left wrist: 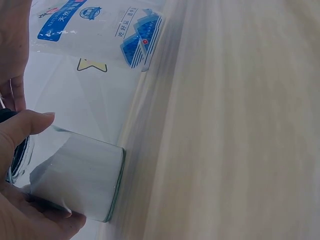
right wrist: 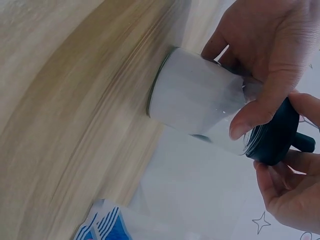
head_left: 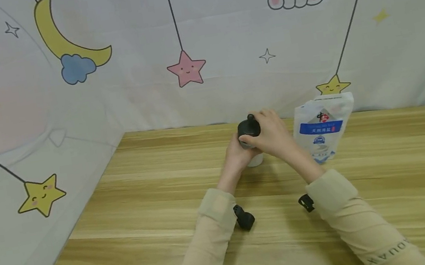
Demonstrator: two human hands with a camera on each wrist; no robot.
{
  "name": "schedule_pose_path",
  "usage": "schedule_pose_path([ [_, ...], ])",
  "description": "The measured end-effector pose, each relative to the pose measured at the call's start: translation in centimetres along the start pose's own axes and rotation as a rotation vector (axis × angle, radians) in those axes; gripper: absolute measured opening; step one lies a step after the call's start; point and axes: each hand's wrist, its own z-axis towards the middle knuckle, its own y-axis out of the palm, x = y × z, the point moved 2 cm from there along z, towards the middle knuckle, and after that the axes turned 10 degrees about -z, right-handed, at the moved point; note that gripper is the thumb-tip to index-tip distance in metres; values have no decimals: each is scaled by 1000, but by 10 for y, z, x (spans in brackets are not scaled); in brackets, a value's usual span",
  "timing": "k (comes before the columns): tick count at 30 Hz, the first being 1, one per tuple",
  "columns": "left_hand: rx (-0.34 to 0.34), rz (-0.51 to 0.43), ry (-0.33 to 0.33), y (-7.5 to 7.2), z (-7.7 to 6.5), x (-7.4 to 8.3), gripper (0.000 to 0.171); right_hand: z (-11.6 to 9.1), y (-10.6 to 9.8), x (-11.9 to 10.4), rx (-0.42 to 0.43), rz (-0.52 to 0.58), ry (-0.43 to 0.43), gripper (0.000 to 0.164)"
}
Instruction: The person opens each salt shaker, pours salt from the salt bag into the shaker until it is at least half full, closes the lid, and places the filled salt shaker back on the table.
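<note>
A clear glass jar (right wrist: 195,92) stands upright on the wooden table, filled most of the way with something white. Its black lid (head_left: 248,128), with a stubby handle on top, sits at the jar's mouth. My left hand (head_left: 233,156) is wrapped around the upper part of the jar, its thumb lying along the glass in the right wrist view. From the right, my right hand (head_left: 274,134) grips the lid by its rim between thumb and fingers. Whether the lid is screwed down or loose, I cannot tell.
Just right of the jar, a white and blue stand-up bag (head_left: 322,129) with sea-salt lettering stands on the table (head_left: 144,197). A white cloth backdrop (head_left: 221,26) printed with stars and a moon hangs behind. Small black devices (head_left: 245,218) sit at both wrists.
</note>
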Motion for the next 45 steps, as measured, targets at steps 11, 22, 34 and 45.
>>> schedule_pose_path([
  [11, -14, -15, 24, -3, 1, 1, 63, 2, 2, -2, 5, -5, 3, 74],
  [22, -88, -102, 115, 1, 5, -3, 58, -4, 6, 8, -13, 210, 34, 89],
  [34, -24, -3, 3, 0, 4, -1, 73, -11, 16, 14, 7, 400, 59, 68],
  [45, -6, 0, 17, 0, 6, -3, 66, -10, 18, 12, 29, 406, 69, 71],
])
